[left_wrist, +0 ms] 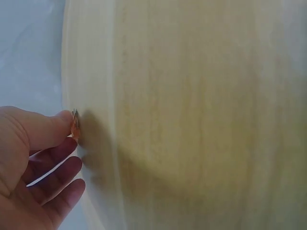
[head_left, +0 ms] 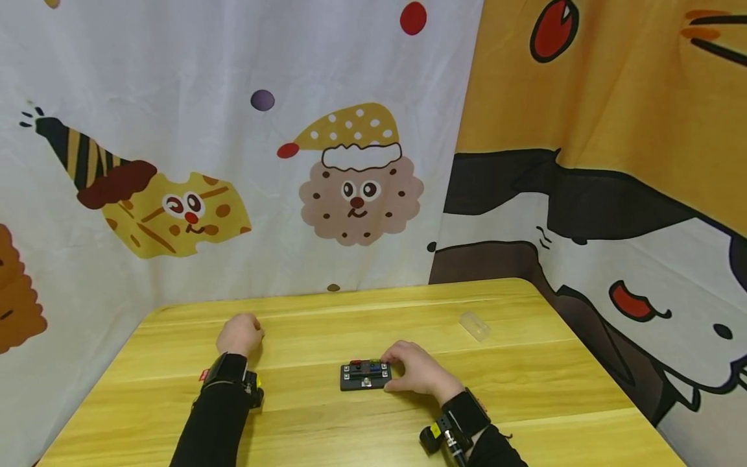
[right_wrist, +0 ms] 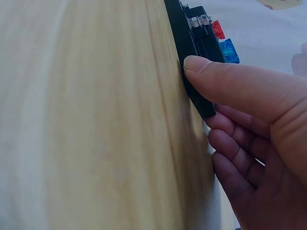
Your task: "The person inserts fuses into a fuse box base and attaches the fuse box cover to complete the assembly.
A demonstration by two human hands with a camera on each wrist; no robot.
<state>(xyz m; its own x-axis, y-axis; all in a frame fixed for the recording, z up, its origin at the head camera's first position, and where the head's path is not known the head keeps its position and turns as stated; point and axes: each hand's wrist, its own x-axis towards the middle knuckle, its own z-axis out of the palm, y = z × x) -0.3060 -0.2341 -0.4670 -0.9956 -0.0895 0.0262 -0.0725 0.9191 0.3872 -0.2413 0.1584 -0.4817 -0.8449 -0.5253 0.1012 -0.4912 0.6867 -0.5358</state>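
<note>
Head view shows the black block (head_left: 365, 375) on the table (head_left: 315, 428), probably light, stiff and best held by its edges, where the right hand (head_left: 419, 371) pinches it, while the left hand (left_wrist: 36, 163) pinches a small orange piece (left_wrist: 75, 128).

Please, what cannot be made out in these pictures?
Head view: small orange-and-metal piece, hidden by the left grip.
Left wrist view: that piece's full shape, partly covered by the fingertips.
Right wrist view: black rectangular block, far end cut off by top edge.
Head view: lettering, if any, on clear rectangular plastic cover; too small.
</note>
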